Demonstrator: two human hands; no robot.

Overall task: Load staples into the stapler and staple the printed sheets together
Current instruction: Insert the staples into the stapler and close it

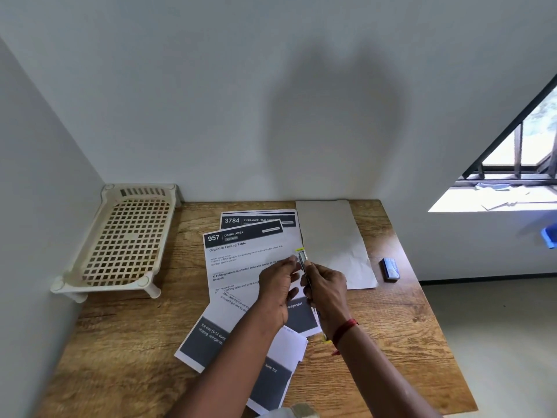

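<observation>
Above the printed sheets (241, 254) on the wooden table (391, 342), my right hand (327, 292) grips a slim stapler (303, 260) with a yellow tip, its metal front end pointing away from me. My left hand (278, 289) is beside it, and its fingertips pinch or touch the stapler's top near the front; whether a staple strip is between them is too small to tell. A small blue staple box (391, 268) lies on the table to the right, apart from both hands. Several printed sheets are spread loosely and overlap under my arms.
A blank grey sheet (331, 236) lies at the back right of the papers. A cream plastic lattice rack (126, 239) stands at the table's left, against the wall corner. The table's right edge drops to the floor; a window sill is further right.
</observation>
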